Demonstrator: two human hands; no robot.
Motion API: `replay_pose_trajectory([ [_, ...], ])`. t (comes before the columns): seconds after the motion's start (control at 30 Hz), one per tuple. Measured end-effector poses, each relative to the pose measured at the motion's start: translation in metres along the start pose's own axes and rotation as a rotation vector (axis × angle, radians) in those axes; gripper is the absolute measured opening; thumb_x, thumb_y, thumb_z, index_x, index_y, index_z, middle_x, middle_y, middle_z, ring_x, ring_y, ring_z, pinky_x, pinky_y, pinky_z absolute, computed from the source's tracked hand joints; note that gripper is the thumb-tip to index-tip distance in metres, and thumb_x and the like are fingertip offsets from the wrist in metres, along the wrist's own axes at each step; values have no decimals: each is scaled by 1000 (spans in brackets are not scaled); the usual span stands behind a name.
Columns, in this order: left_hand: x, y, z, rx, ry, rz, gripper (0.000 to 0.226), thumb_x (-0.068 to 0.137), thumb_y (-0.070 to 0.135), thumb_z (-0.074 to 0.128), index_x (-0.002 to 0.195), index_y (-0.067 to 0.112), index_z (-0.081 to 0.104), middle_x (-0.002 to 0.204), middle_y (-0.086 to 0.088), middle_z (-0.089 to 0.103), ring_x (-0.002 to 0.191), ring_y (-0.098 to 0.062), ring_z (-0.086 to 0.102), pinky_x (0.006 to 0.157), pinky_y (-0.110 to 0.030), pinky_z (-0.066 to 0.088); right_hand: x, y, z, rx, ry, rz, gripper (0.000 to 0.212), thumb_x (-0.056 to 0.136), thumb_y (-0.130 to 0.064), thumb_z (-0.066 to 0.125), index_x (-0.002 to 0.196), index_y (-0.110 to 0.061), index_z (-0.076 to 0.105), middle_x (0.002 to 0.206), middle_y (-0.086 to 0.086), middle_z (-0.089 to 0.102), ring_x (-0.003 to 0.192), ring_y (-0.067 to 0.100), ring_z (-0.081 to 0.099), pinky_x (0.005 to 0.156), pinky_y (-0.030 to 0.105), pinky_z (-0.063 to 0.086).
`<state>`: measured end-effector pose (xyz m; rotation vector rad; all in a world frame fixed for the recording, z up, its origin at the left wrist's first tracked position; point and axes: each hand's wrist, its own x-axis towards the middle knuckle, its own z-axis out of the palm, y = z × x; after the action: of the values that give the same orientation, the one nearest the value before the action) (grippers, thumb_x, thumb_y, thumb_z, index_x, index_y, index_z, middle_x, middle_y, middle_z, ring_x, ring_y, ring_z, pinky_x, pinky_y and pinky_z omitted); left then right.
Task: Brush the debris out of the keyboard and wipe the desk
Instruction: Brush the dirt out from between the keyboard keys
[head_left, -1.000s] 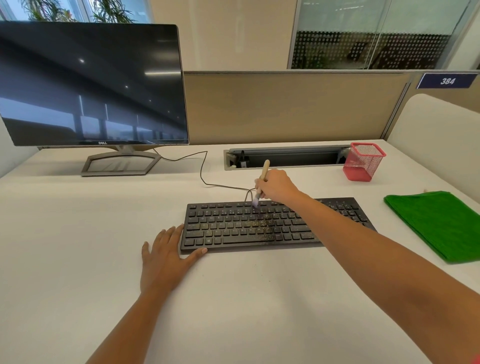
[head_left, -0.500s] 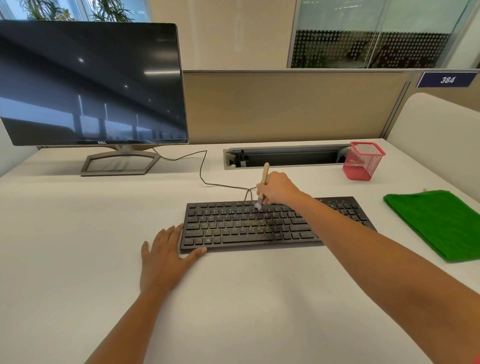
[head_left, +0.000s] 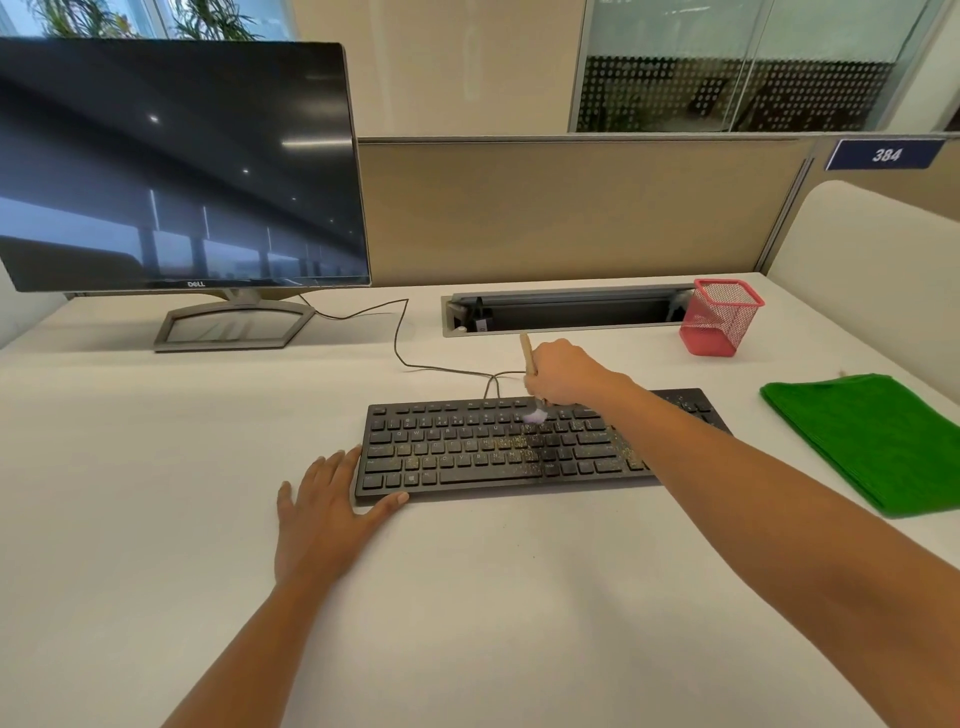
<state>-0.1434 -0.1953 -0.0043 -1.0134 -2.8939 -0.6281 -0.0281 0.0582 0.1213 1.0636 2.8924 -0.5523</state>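
Observation:
A black keyboard (head_left: 467, 452) lies on the white desk (head_left: 156, 467), with yellowish debris (head_left: 524, 447) scattered over its middle and right keys. My right hand (head_left: 563, 376) grips a small wooden-handled brush (head_left: 528, 354); its pale bristles touch the upper key rows near the middle. My left hand (head_left: 327, 506) lies flat on the desk at the keyboard's left front corner, thumb along the front edge. A folded green cloth (head_left: 872, 441) rests on the desk at the right.
A dark Dell monitor (head_left: 171, 166) stands at the back left, its cable (head_left: 400, 338) running to the keyboard. A red mesh pen cup (head_left: 719, 317) sits beside the desk's open cable slot (head_left: 566, 314). A beige partition closes the back.
The brush has tilted, its handle now leaning back to the left, and the bristles have shifted slightly right along the upper key rows. My left hand has stayed in place.

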Motion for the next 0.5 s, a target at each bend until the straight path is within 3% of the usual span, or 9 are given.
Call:
replay_pose_trajectory([
  [0.07,0,1,0,-2,0,3,105,58,88,12,146,32,27,151,7,31,142,-11,17,116,-45,7,4,1,-1,31,76,36,26,93,-17,51,108,1,61,89,10,57,78,20,55,61,26,43],
  [0.2,0,1,-1,-5,0,2,105,58,88,12,146,32,26,151,7,31,143,-11,17,116,-45,7,11,-3,6,329,160,54,28,95,-20,51,108,2,63,103,18,66,86,24,65,83,33,52],
  [0.33,-1,1,-1,-11,-3,2,105,58,88,12,146,33,26,151,7,30,143,-11,16,116,-44,6,7,-5,12,271,94,61,30,95,-20,50,109,4,62,105,18,67,86,26,66,69,27,51],
  [0.43,0,0,0,-3,-5,3,105,58,88,12,146,32,26,151,7,31,143,-11,16,116,-45,7,4,-5,9,205,-3,76,28,95,-17,49,107,5,62,97,18,68,85,27,68,80,32,54],
  [0.5,0,0,0,-3,0,3,105,58,88,12,146,32,27,151,7,31,143,-11,17,116,-45,7,7,-4,7,260,44,86,27,94,-17,49,107,4,62,96,17,68,81,26,68,82,32,54],
])
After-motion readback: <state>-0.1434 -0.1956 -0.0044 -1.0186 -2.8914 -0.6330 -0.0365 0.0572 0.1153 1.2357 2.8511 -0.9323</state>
